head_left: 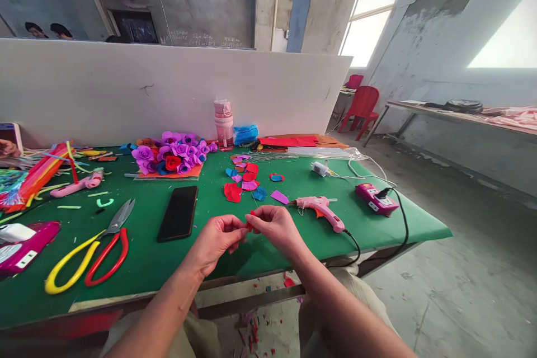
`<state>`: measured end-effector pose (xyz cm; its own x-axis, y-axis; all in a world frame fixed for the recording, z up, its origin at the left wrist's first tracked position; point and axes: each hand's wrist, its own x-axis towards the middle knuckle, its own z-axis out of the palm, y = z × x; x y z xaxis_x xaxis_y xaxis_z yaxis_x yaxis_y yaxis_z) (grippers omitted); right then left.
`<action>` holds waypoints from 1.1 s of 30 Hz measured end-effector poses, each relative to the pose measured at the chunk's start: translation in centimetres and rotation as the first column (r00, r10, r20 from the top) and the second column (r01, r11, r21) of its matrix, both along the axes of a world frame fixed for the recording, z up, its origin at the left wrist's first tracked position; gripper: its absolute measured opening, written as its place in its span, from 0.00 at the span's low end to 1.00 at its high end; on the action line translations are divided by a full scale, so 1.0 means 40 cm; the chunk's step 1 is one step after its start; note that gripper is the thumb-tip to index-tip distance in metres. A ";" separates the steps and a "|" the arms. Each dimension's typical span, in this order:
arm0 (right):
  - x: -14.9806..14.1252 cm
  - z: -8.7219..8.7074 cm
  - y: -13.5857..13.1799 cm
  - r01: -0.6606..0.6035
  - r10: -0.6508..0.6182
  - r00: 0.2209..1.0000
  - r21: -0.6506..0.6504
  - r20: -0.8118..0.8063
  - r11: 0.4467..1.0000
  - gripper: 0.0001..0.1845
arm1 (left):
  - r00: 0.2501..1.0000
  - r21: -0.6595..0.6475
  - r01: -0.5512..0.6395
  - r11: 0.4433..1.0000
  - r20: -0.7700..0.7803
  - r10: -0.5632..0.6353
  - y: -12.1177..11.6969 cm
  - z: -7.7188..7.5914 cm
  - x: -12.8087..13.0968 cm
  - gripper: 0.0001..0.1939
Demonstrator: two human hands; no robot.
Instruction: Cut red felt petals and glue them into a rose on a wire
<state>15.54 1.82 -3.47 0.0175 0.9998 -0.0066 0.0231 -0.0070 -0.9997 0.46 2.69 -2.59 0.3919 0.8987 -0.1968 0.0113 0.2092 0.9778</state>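
Observation:
Between the fingertips of both hands is a small red petal piece (250, 220), mostly covered by fingers; a thin wire rises from it. My left hand (222, 238) pinches it from the left, and my right hand (274, 226) pinches it from the right. Just beyond the hands lie loose petals: a red petal (232, 192), a blue petal (260, 194) and a purple petal (279, 197). A pink hot glue gun (321, 210) rests to the right, its nozzle near the purple petal. Farther back sits a pile of purple, red and blue flowers (174, 152).
Left of my hands are a black phone (178, 213) and scissors (104, 243) with yellow and red handles. A magenta power strip (376, 199) trails a black cable at the right. A pink bottle (224, 126) stands before a white panel (168, 84). Another person's hand (8, 149) holds a phone far left.

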 end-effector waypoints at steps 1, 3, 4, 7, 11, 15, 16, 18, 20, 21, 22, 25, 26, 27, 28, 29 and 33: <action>0.000 0.004 -0.001 -0.012 0.012 1.000 -0.009 -0.013 1.000 0.15 | 1.000 -0.002 0.003 1.000 0.000 -0.003 0.000 -0.001 0.000 0.13; 0.004 0.015 -0.002 -0.032 0.031 0.999 -0.013 -0.043 0.999 0.17 | 1.000 -0.024 0.009 1.000 0.011 -0.009 0.002 -0.004 -0.001 0.13; 0.006 0.019 -0.002 -0.030 0.028 0.997 -0.016 -0.072 0.999 0.19 | 1.000 -0.045 0.007 0.999 0.026 -0.006 0.004 -0.006 -0.003 0.13; 0.011 0.024 -0.003 -0.012 -0.003 0.979 -0.071 -0.201 0.997 0.24 | 0.990 -0.113 -0.055 0.992 0.123 0.069 0.012 -0.007 -0.010 0.13; -0.006 0.010 -0.011 -0.128 0.092 0.950 -0.104 -0.299 0.986 0.21 | 0.939 -0.147 -0.191 0.971 0.261 0.224 0.021 -0.010 -0.014 0.13; -0.037 -0.004 -0.022 -0.209 0.181 0.937 -0.062 -0.300 0.976 0.17 | 0.898 -0.210 -0.232 0.950 0.330 0.292 0.020 -0.018 -0.010 0.14; -0.041 -0.006 -0.023 -0.206 0.179 0.938 -0.062 -0.296 0.977 0.17 | 0.896 -0.218 -0.225 0.950 0.336 0.289 0.021 -0.020 -0.010 0.14; -0.044 -0.006 -0.024 -0.190 0.161 0.943 -0.070 -0.292 0.979 0.17 | 0.905 -0.217 -0.192 0.957 0.339 0.258 0.024 -0.021 -0.015 0.14; -0.043 -0.007 -0.022 -0.180 0.147 0.944 -0.087 -0.296 0.980 0.17 | 0.913 -0.202 -0.166 0.965 0.338 0.228 0.031 -0.020 -0.025 0.15; -0.041 -0.008 -0.022 -0.181 0.145 0.944 -0.095 -0.298 0.979 0.17 | 0.915 -0.193 -0.163 0.968 0.337 0.221 0.035 -0.019 -0.031 0.15; -0.040 -0.009 -0.021 -0.185 0.147 0.943 -0.102 -0.297 0.977 0.16 | 0.916 -0.183 -0.163 0.970 0.336 0.217 0.039 -0.018 -0.036 0.16; -0.040 -0.014 -0.022 -0.203 0.161 0.942 -0.118 -0.294 0.972 0.16 | 0.932 -0.151 -0.140 0.979 0.315 0.182 0.042 -0.015 -0.045 0.14; -0.041 -0.016 -0.022 -0.212 0.169 0.941 -0.122 -0.293 0.970 0.16 | 0.937 -0.146 -0.129 0.981 0.305 0.168 0.041 -0.014 -0.045 0.13; -0.043 -0.018 -0.023 -0.222 0.178 0.939 -0.124 -0.294 0.967 0.16 | 0.941 -0.143 -0.123 0.982 0.296 0.161 0.039 -0.013 -0.043 0.13; -0.044 -0.020 -0.024 -0.234 0.189 0.936 -0.126 -0.296 0.964 0.16 | 0.943 -0.142 -0.122 0.982 0.291 0.159 0.037 -0.012 -0.041 0.13; -0.045 -0.021 -0.025 -0.246 0.199 0.933 -0.127 -0.299 0.961 0.16 | 0.943 -0.141 -0.128 0.982 0.289 0.165 0.035 -0.012 -0.039 0.13; -0.044 -0.025 -0.028 -0.285 0.233 0.919 -0.128 -0.318 0.950 0.15 | 0.937 -0.144 -0.149 0.978 0.295 0.186 0.032 -0.011 -0.032 0.13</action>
<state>13.78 0.69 -4.46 -0.2704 0.9526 -0.1394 -0.2492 -0.2092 -0.9456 -0.82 3.98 -3.02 0.2952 0.9344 -0.1993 -0.3289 0.2952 0.8970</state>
